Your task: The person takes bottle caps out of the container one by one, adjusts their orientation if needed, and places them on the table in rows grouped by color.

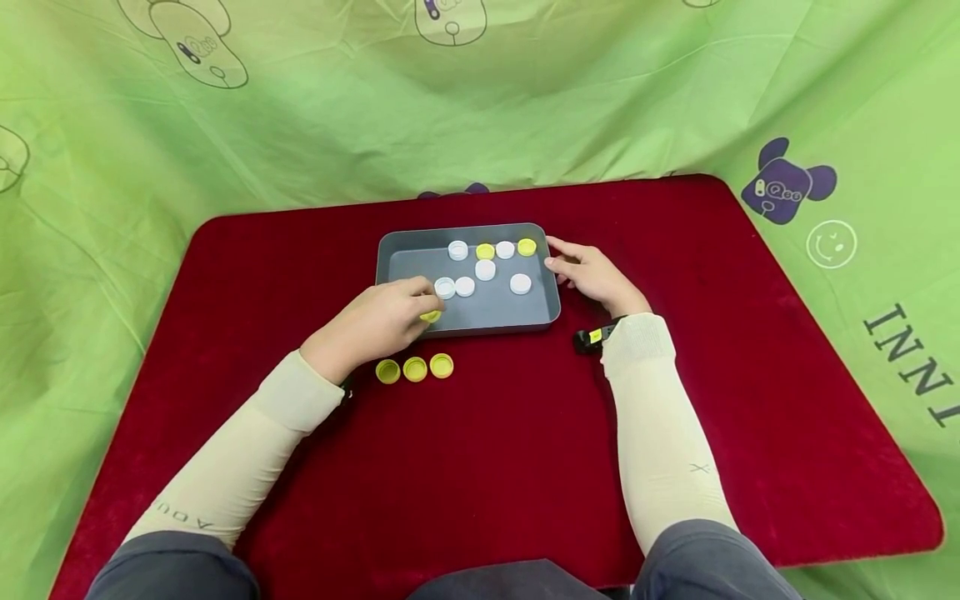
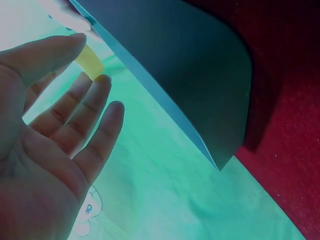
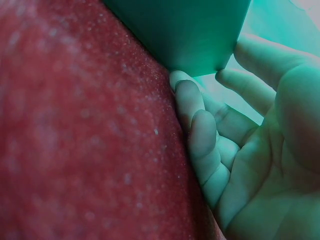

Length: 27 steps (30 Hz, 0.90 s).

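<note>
A grey rectangular tray [image 1: 495,313] stands on the red-covered table, holding several white bottle caps [image 1: 520,284] and two yellow ones [image 1: 527,247] towards its back. Over the tray's front left part, my left hand [image 1: 382,321] pinches another yellow bottle cap [image 2: 91,62] between thumb and fingertips; its little finger stays extended in the left wrist view. My right hand [image 1: 596,275] is at the tray's right side, thumb and forefinger touching its outer edge by the back corner. In the right wrist view its other fingers [image 3: 204,132] bend loosely beside the tray, close to the cloth.
Three yellow bottle caps [image 1: 415,369] lie in a row on the red cloth [image 1: 480,467], in front of the tray. Green printed curtains [image 1: 480,108] hang behind the table and at both sides. A black wrist camera [image 1: 588,340] sits by the right wrist.
</note>
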{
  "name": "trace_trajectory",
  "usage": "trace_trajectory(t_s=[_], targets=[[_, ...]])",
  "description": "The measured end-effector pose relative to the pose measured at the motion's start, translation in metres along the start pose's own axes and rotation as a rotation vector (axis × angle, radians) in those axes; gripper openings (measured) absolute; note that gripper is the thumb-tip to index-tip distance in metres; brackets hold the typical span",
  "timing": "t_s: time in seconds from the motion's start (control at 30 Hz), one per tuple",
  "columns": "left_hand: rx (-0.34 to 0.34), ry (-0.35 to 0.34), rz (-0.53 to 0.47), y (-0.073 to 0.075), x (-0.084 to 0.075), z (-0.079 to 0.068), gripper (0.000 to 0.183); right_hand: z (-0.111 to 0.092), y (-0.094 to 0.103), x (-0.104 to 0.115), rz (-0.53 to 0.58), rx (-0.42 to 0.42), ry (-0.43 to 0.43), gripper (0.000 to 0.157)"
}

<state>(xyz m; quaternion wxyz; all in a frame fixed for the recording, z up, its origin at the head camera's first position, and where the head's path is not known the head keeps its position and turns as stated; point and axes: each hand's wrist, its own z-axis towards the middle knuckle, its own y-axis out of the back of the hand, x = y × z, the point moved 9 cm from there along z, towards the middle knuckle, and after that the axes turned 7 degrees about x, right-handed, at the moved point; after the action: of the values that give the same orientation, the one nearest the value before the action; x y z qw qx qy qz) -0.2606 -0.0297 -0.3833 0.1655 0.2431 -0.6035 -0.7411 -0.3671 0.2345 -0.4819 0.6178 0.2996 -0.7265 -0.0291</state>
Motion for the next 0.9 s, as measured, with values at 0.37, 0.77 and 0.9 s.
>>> trace_trajectory(t_s=[0.37,0.77,0.9], targets=[[0.001,-0.019,0.008,-0.007,-0.008,-0.003,0.025,-0.002,-0.001,0.008,0.001,0.007,0.012,0.055],[0.015,-0.016,-0.001,-0.013,-0.014,-0.004,0.022,-0.001,0.0,0.003,-0.003,-0.006,0.006,0.055],[0.022,-0.015,-0.008,-0.015,-0.016,-0.004,0.023,-0.001,-0.001,0.002,0.003,-0.001,0.004,0.055]])
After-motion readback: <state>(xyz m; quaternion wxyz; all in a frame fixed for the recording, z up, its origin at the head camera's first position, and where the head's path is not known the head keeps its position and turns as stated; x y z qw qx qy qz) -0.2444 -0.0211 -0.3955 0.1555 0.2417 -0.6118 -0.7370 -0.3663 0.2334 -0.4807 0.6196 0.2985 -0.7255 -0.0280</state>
